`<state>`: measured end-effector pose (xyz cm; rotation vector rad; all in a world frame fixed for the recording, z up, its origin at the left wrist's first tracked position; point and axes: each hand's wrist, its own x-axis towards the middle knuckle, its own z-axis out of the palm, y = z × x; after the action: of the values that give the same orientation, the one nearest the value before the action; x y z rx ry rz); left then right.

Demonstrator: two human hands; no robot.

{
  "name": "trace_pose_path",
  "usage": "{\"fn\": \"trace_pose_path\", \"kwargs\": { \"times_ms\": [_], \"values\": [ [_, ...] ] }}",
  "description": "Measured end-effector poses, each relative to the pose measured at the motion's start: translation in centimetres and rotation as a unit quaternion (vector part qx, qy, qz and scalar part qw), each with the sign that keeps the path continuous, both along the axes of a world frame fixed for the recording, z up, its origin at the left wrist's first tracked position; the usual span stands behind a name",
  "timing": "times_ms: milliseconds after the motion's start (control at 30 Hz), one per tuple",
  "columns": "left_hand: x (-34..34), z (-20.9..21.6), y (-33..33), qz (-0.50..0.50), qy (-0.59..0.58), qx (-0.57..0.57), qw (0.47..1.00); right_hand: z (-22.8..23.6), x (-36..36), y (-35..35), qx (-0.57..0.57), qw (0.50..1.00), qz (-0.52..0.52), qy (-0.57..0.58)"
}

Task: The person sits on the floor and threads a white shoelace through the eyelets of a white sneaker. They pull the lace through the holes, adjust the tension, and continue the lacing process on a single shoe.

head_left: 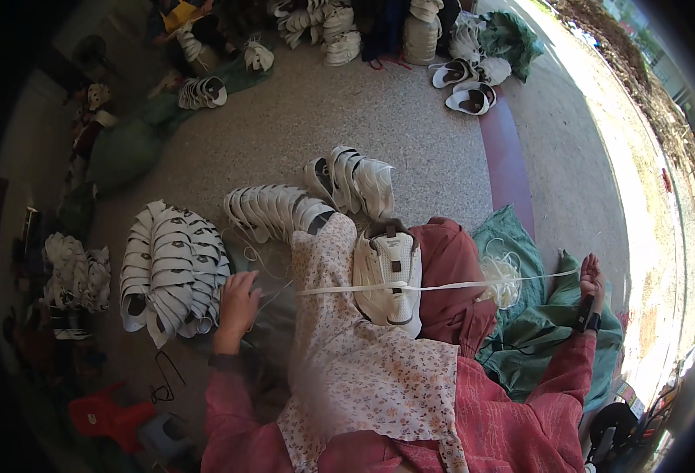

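Across my lap lies a white shoe upper (389,272) with a dark patch on its tongue. A flat white lace (442,287) crosses it and stretches out to both sides. My right hand (592,276) is raised far out to the right, its fingers closed at the lace's far end. Over on the left, my left hand (239,306) has its fingers drawn together, with a thin white strand running from them toward the lap. Just beside this hand stands a large nested stack of white uppers (175,272). A floral apron (371,378) covers my lap.
Two more rows of nested uppers, one left (272,211) and one right (361,181), lie ahead of my knees. A bundle of loose white laces (503,284) rests on green cloth (521,339). A red plastic object (111,418) is at lower left. Other people sit among uppers farther off.
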<state>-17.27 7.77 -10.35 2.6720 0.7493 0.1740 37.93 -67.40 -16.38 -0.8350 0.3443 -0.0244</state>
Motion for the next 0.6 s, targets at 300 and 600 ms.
{"fn": "trace_pose_path", "kwargs": {
  "times_ms": [300, 600],
  "values": [
    [15.5, 7.2, -10.5, -0.282, -0.212, -0.156, 0.922, 10.3, -18.1, 33.4, -0.299, 0.865, 0.386, -0.113],
    [20.5, 4.0, -13.0, -0.345, -0.130, -0.210, 0.906, 8.5, -24.8, 39.5, -0.463, 0.597, 0.520, -0.399]
  ]
}}
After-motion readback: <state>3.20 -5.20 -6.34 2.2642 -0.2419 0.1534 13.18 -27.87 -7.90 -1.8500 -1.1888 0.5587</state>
